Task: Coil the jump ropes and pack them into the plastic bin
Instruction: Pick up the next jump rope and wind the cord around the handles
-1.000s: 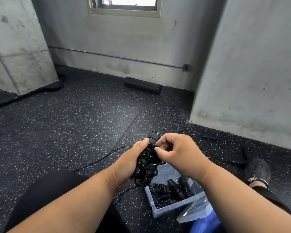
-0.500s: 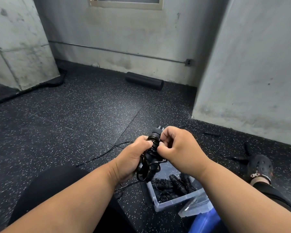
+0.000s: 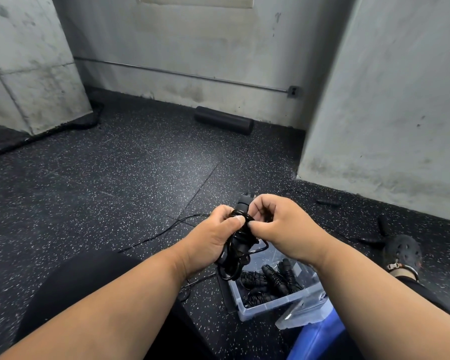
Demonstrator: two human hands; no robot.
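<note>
The left hand [image 3: 213, 240] grips the rope [image 3: 240, 245] bundle to keep its coils together. The right hand [image 3: 278, 227] pinches a strand, probably tucking it, above the bin [image 3: 276, 305].

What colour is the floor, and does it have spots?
The floor is black with lots of tiny white speckles, clearest in the head view.
</note>
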